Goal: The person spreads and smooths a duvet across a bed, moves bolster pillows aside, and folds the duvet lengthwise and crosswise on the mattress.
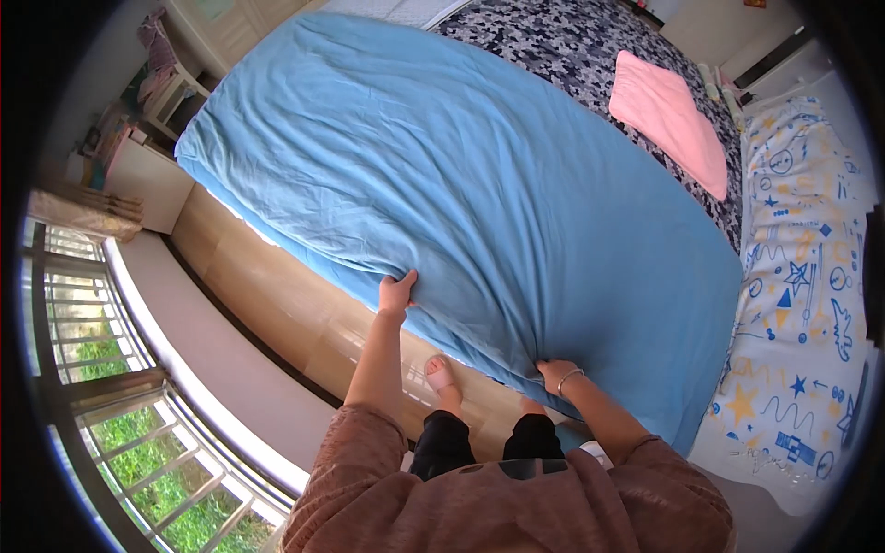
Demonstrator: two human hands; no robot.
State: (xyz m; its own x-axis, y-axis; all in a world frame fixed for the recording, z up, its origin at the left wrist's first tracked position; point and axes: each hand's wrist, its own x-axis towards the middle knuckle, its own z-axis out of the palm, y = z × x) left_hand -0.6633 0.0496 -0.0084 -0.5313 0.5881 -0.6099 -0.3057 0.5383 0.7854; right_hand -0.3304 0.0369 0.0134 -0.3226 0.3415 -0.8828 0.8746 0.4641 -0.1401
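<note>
A large blue quilt [442,166] lies spread over the bed, smooth on the right and rippled on the left. Its near edge is in both of my hands. My left hand [397,293] is closed on that edge, thumb on top and the other fingers mostly hidden. Further right, my right hand [559,376], with a bracelet at the wrist, pinches the same edge. Creases fan out across the quilt from the right hand's grip.
Beyond the quilt is a dark patterned bedspread [516,41] with a pink pillow [668,124] on it. A white printed cover [793,295] drapes at the right. Barred windows [147,442] and a ledge [212,341] line the left, beside the tiled floor [277,286]. A cabinet [147,180] stands far left.
</note>
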